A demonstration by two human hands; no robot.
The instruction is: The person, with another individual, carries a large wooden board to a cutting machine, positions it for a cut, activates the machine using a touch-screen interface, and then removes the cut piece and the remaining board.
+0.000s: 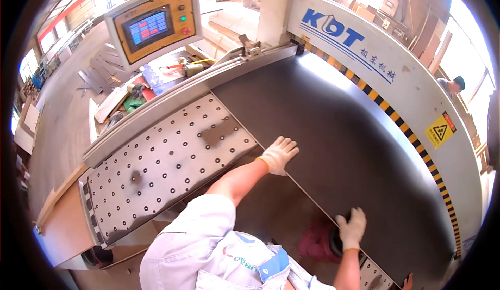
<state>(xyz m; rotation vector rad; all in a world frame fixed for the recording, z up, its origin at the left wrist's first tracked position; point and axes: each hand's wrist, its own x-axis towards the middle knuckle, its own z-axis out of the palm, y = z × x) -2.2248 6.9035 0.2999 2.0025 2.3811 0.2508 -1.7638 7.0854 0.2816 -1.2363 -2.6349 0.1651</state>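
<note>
A large dark panel point(333, 128) lies flat, reaching under the long beam of a machine. My left hand point(280, 155), in a white glove, rests on the panel at its near edge with the fingers stretched out. Farther right along that edge, my right hand point(352, 227) wears the same kind of glove. Its palm is by the edge and its fingers extend over the surface. Neither hand is closed around anything.
A perforated metal table point(172, 159) borders the panel on the left, backed by a straight fence point(182, 100). Above stands a control panel point(156, 27) with a screen. Black-and-yellow stripes edge the machine beam point(396, 55). Another person's hand point(408, 281) shows at lower right; a person point(452, 85) stands beyond.
</note>
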